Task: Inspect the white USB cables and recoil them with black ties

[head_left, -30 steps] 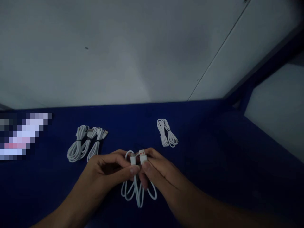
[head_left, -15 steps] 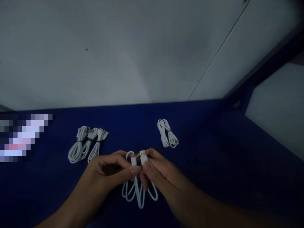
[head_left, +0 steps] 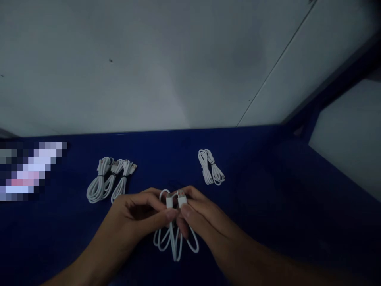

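Note:
A white USB cable (head_left: 175,246) is held between both hands, its loops hanging below my fingers. My left hand (head_left: 139,214) pinches one connector, which points away from me, between thumb and fingers. Beside it, my right hand (head_left: 205,214) grips the wider USB plug (head_left: 181,198) with the thumb on its white housing. The two plugs stand side by side, slightly apart. Parts of the coil behind the fingers are hidden.
Several coiled white cables with black ties (head_left: 101,180) lie left on the blue table (head_left: 166,155). Another tied white cable bundle (head_left: 210,167) lies to the right. A pixelated patch covers the far left. A pale wall panel (head_left: 149,71) rises behind.
Both hands keep their hold on the cable. The USB plug in my right hand has turned slightly, so its metal face looks different. The view has shifted a little.

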Motion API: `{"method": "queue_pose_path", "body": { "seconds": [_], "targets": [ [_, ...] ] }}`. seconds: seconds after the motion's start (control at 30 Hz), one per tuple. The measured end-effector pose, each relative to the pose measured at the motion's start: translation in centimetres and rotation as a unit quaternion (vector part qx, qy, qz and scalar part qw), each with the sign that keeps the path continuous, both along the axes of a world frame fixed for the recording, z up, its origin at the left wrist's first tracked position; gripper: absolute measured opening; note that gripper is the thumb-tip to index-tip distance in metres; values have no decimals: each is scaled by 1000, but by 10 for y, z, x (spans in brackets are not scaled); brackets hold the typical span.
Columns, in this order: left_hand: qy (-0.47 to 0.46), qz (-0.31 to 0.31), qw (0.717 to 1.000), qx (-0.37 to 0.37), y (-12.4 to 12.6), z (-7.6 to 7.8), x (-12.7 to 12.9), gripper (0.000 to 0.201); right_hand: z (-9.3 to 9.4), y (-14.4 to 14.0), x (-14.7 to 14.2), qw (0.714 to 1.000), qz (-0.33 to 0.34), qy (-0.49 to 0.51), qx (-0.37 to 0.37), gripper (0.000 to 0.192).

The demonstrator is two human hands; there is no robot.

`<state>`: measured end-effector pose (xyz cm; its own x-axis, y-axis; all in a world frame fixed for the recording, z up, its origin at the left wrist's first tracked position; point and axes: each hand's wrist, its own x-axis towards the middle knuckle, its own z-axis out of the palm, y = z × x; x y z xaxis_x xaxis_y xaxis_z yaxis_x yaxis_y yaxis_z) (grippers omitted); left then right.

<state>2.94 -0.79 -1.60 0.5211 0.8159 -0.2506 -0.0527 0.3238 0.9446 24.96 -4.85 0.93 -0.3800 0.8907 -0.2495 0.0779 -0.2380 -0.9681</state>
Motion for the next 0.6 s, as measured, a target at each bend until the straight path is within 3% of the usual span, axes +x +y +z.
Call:
{"method": "queue_pose_path", "body": {
  "seconds": [0.6],
  "targets": [
    [6, 4, 1000, -23, 0, 1, -2, 13, 10, 1, 0, 999, -5, -30, -21, 46]
  ]
}}
